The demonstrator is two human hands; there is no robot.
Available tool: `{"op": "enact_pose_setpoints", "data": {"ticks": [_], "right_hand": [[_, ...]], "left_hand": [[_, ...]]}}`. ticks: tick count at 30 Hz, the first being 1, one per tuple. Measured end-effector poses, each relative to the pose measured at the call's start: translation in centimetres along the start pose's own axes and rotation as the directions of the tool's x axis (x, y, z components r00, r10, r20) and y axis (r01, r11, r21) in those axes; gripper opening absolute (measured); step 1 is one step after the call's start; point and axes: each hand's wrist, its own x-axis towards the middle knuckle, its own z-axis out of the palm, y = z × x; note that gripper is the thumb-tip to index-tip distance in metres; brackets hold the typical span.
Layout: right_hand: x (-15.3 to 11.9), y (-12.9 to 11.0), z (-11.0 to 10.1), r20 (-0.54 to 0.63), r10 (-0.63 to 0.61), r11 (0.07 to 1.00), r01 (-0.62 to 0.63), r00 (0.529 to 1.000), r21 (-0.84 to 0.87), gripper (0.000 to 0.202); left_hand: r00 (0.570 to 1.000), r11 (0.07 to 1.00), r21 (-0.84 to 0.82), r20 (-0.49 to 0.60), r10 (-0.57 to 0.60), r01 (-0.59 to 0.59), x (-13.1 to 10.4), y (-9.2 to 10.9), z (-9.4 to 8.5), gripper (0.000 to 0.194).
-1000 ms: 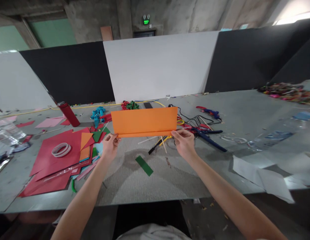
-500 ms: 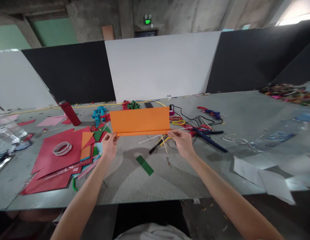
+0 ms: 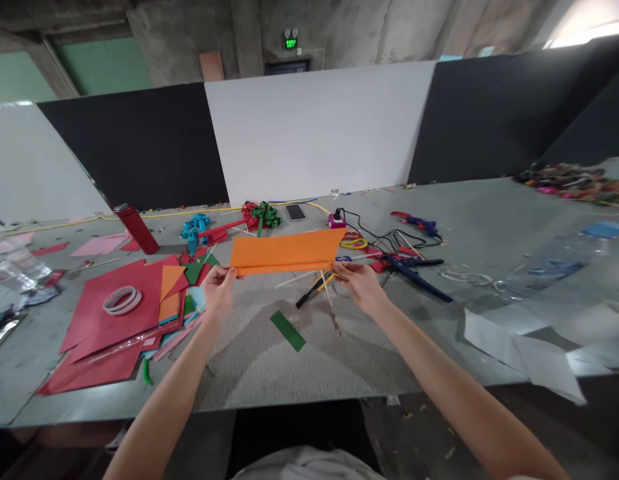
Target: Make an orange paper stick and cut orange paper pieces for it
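Paper [image 3: 285, 252], orange and folded along its lower edge, is held at the centre of the frame, spread between two hands. Its lower left corner is pinched by the left hand [image 3: 219, 285], its lower right corner by the right hand [image 3: 362, 281], and it is suspended above the surface [image 3: 249, 373]. Lower in the frame, a green strip [image 3: 288, 331] is left lying flat; at centre left, red sheets [image 3: 92, 320] are topped by a tape roll [image 3: 123, 309].
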Motion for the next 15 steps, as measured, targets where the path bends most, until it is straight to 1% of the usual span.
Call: {"op": "enact_pose_setpoints", "data": {"ticks": [1, 3, 5, 7, 10, 13, 15], "right_hand": [[-0.1, -0.2, 0.1, 0.014, -0.025, 1.000, 0.025, 1.000, 0.001, 0.040], [-0.5, -0.7, 0.4, 0.034, -0.128, 0.991, 0.129, 0.991, -0.028, 0.037], [-0.9, -1.1, 0.7, 0.049, -0.257, 0.960, 0.261, 0.965, -0.106, 0.034], [-1.3, -1.5, 0.7, 0.074, -0.362, 0.912, 0.370, 0.929, -0.177, 0.031], [-1.8, -1.8, 0.3, 0.167, -0.480, 0.828, 0.508, 0.861, -0.238, 0.029], [-2.0, -1.8, -0.4, 0.279, -0.579, 0.692, 0.643, 0.766, -0.328, 0.027], [-1.9, -1.8, -0.7, 0.321, -0.626, 0.603, 0.702, 0.711, -0.378, 0.022]], "left_hand": [[1.000, 1.000, -0.021, -0.007, -0.014, 0.014, 0.1, 0.0, -0.1, 0.042], [0.998, 0.995, -0.085, -0.022, -0.059, 0.057, 0.6, -0.3, -0.4, 0.041], [0.991, 0.981, -0.148, -0.031, -0.129, 0.123, 1.1, -0.6, -0.8, 0.042], [0.975, 0.958, -0.192, -0.028, -0.222, 0.212, 1.7, -0.9, -1.3, 0.042], [0.937, 0.907, -0.259, -0.019, -0.348, 0.331, 2.2, -1.1, -1.9, 0.037], [0.900, 0.843, -0.340, 0.023, -0.436, 0.417, 2.3, -1.2, -2.3, 0.028], [0.877, 0.808, -0.364, 0.063, -0.476, 0.464, 2.2, -1.4, -2.5, 0.024]]}}
